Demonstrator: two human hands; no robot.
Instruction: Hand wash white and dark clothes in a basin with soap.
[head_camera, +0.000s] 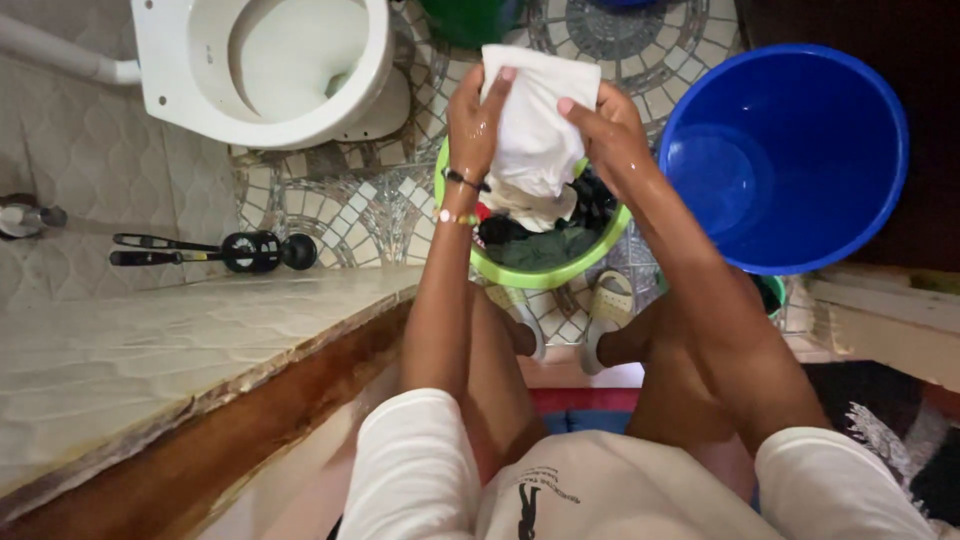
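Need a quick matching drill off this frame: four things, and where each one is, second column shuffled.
Things:
1. white cloth
2. green basin
3. blue bucket
4. toilet

Places:
A. top left, on the tiled floor
B. held up in the left hand and right hand
C. to the right of the basin
D. on the floor in front of the feet, holding dark laundry

Pairs: 1-B, 2-D, 3-C, 4-A

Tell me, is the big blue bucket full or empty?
Empty of clothes: the blue bucket shows its bare bottom and walls. Whether a little water lies in it, I cannot tell.
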